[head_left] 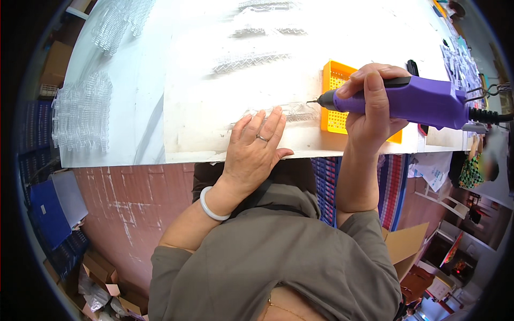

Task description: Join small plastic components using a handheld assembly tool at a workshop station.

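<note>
My right hand [369, 115] is wrapped round a purple electric screwdriver [431, 101], held nearly level with its thin bit pointing left. The bit's tip hangs by the right end of a clear plastic strip [301, 113]; whether it touches the strip I cannot tell. My left hand [252, 147] lies flat over the strip's left part, fingers stretched out and pressing on it, the thumb pointing right. The hand hides some of the strip.
A yellow perforated basket [335, 124] stands beneath the screwdriver. Farther back lie more clear strips [251, 61]. Stacks of clear zigzag pieces [83, 112] sit at the left. A black cord [490, 116] runs off the tool to the right, and a metal hook [484, 92] holds its end.
</note>
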The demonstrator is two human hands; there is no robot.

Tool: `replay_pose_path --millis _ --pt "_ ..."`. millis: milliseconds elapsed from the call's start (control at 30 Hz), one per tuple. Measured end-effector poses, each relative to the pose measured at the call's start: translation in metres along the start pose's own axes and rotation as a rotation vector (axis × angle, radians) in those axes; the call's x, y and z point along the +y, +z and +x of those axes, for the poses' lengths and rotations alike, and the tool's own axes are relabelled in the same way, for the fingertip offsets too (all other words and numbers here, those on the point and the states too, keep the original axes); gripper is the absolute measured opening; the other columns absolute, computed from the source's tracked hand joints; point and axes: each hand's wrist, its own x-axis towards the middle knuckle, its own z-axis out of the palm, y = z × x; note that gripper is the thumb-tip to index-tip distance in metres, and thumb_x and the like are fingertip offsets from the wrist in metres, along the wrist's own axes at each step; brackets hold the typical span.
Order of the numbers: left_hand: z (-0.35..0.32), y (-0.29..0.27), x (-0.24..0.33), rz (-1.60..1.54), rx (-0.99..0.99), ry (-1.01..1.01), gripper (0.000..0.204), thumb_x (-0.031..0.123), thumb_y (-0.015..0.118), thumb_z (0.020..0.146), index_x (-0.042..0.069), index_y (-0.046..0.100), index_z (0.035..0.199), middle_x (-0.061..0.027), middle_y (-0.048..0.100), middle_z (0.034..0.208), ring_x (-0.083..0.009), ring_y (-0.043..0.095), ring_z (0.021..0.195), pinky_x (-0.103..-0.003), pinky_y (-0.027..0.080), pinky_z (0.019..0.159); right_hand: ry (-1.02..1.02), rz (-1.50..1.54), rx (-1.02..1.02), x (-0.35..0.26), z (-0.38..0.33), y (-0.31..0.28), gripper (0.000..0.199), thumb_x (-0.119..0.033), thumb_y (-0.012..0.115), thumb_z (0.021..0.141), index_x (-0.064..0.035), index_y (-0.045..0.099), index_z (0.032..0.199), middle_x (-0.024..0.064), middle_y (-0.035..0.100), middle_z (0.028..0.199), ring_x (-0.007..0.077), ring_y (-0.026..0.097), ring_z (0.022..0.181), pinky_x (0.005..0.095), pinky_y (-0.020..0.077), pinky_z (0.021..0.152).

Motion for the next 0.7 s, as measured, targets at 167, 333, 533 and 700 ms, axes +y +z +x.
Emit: replay_pose_path --millis 167,333,533,700 --pt "-0.0007 0.0006 -0.0006 0.017 -0.005 -0.009 0.067 0.045 0.066 0.075 0.006 0.054 0.129 -0.0028 0.048 0.138 -0.0229 0.043 0.122 -0.040 0.032 0.106 -0.008 0.010 0.004 0.0025 0.0000 0.0022 0.008 0.003 0.061 0.087 0.0017 0.056 0.094 0.0132 0.064 0.077 0.0169 0.066 0.058 0.0268 0.0556 0.056" --pt "-0.0004 0.0014 -0.0003 0.017 -0.001 -0.008 0.068 0.045 0.067 0.075 0.006 0.054 0.129 -0.0029 0.048 0.137 -0.0224 0.043 0.122 -0.040 0.032 0.106 -0.011 -0.021 -0.032 0.0054 -0.0011 0.0003 0.010 0.003 0.061 0.087 0.0017 0.055 0.095 0.0137 0.065 0.076 0.0175 0.066 0.059 0.0279 0.0558 0.056" --pt "-0.0011 0.0018 -0.0006 0.016 -0.002 -0.009 0.068 0.045 0.067 0.075 0.007 0.054 0.130 -0.0028 0.049 0.137 -0.0218 0.043 0.122 -0.040 0.031 0.105 0.002 0.024 -0.042 0.0054 -0.0035 0.0012 0.010 0.004 0.061 0.087 0.0023 0.055 0.095 0.0144 0.064 0.076 0.0180 0.066 0.059 0.0283 0.0557 0.056" --pt "-0.0014 0.0027 -0.0002 0.029 -0.005 -0.011 0.067 0.046 0.066 0.076 0.008 0.053 0.130 -0.0028 0.049 0.137 -0.0217 0.043 0.123 -0.040 0.031 0.106 0.008 0.001 -0.055 0.0069 -0.0040 0.0029 0.009 0.004 0.061 0.087 0.0027 0.055 0.094 0.0146 0.065 0.076 0.0174 0.066 0.059 0.0270 0.0556 0.055"
